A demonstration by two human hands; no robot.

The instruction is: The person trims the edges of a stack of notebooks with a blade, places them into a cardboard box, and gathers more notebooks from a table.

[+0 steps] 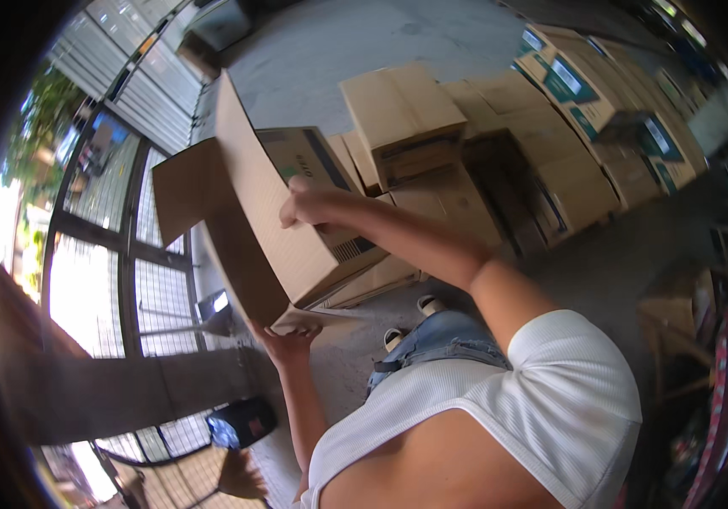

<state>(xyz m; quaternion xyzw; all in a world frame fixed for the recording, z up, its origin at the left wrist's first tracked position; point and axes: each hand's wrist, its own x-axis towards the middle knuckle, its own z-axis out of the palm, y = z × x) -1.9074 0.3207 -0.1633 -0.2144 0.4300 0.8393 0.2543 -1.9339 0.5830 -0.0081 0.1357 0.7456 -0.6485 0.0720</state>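
Note:
A large brown cardboard box (266, 225) is held up tilted in front of me, one flap standing out on its left and its inner wall in shadow. My left hand (286, 343) grips its lower corner from below, with the fingers curled at the cardboard edge. Reaching across, my right hand (303, 206) is closed at the edge of the box's upper panel. The fingertips behind that panel are partly hidden. Printing and a dark stripe show on the outer side beyond my right hand.
Closed cartons (402, 119) stand stacked ahead and to the right, some with green labels (571, 81). A metal gate (126, 246) runs along the left, with a broom head (241, 475) at lower left. A wooden stool (677, 339) stands at right on the concrete floor (313, 51).

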